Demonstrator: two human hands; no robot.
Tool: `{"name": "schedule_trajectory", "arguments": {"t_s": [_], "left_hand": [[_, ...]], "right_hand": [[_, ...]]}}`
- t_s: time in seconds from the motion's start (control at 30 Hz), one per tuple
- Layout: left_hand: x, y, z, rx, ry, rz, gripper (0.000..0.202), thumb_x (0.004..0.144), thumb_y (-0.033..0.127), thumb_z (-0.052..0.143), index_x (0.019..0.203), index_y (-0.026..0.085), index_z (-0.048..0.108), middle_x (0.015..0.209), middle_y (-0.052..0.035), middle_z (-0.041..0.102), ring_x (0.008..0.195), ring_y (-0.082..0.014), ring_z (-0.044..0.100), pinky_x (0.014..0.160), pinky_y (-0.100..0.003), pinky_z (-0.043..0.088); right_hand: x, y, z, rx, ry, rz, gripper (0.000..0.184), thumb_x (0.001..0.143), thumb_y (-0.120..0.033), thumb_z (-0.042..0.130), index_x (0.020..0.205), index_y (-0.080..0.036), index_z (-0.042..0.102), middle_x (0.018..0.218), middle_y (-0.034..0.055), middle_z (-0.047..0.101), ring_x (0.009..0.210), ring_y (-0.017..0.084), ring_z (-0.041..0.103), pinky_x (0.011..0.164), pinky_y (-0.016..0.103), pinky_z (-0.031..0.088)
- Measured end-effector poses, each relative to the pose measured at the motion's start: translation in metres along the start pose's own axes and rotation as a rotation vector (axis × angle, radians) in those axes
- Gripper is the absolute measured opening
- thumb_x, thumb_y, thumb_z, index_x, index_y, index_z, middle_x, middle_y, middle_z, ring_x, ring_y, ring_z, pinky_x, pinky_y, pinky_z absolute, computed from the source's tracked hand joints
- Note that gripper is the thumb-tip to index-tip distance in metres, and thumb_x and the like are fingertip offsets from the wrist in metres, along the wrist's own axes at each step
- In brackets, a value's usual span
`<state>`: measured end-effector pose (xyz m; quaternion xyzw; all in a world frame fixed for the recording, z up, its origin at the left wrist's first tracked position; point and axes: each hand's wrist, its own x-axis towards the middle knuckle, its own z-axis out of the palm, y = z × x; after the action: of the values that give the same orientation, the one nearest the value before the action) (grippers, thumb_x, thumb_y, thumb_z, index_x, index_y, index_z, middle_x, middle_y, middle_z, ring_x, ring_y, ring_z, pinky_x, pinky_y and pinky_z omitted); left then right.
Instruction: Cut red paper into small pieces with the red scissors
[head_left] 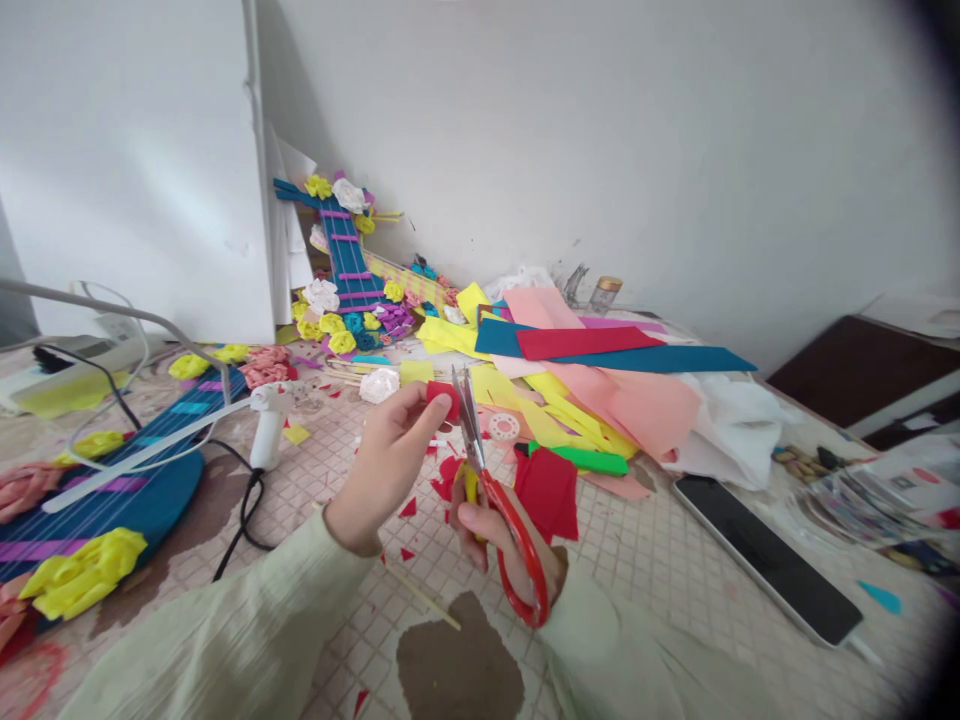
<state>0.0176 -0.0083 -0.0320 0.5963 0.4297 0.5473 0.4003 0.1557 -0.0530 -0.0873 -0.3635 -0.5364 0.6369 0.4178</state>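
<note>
Between the thumb and fingers of my left hand is a small piece of red crepe paper. My right hand grips a pair of scissors with red and yellow handles. The blades point up and away from me, slightly parted at the tips, just right of the red piece. Under and beside my right hand lie a larger folded red paper and small red scraps. A green marker-like stick rests behind the folded red paper.
A white glue gun and its black cord stand left, beside a decorated blue paper guitar. Another paper guitar leans at the back. Coloured paper strips pile up behind. A phone lies right, near a glass jar farther back.
</note>
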Motion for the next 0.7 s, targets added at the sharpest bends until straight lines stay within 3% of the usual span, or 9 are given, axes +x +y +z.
{"name": "schedule_trajectory", "arguments": {"t_s": [0.13,0.23,0.43,0.7], "left_hand": [[0.003,0.008,-0.005,0.005,-0.108,-0.002,0.017,0.081,0.029,0.056,0.070,0.016,0.058,0.067,0.0025,0.055,0.064,-0.0100,0.048,0.061,-0.022,0.041],[0.004,0.011,-0.009,0.024,-0.155,-0.020,0.017,0.080,0.028,0.056,0.068,0.016,0.058,0.067,0.0026,0.055,0.064,-0.0103,0.047,0.061,-0.022,0.039],[0.008,0.014,-0.014,0.125,-0.178,-0.035,0.022,0.079,0.031,0.056,0.063,0.016,0.053,0.061,0.0038,0.047,0.059,-0.0098,0.040,0.056,-0.023,0.034],[0.011,0.009,-0.021,0.098,-0.239,-0.087,0.022,0.078,0.035,0.057,0.065,0.017,0.058,0.062,0.0028,0.051,0.060,-0.0107,0.044,0.057,-0.024,0.035]], "right_hand": [[0.001,-0.006,-0.005,-0.026,-0.022,0.022,0.025,0.090,-0.034,0.050,0.100,-0.012,0.056,0.086,0.0032,0.059,0.066,0.009,0.056,0.058,0.024,0.049],[0.001,-0.008,-0.006,-0.040,-0.035,0.037,0.027,0.090,-0.032,0.051,0.107,-0.012,0.056,0.096,0.0057,0.060,0.077,0.012,0.059,0.065,0.028,0.052],[0.001,-0.009,-0.005,-0.057,-0.065,0.060,0.028,0.089,-0.031,0.052,0.110,-0.012,0.055,0.101,0.0068,0.059,0.082,0.014,0.060,0.069,0.031,0.053],[0.000,-0.009,-0.006,-0.070,-0.072,0.074,0.025,0.090,-0.031,0.051,0.106,-0.012,0.056,0.095,0.0052,0.060,0.075,0.012,0.059,0.064,0.027,0.052]]}}
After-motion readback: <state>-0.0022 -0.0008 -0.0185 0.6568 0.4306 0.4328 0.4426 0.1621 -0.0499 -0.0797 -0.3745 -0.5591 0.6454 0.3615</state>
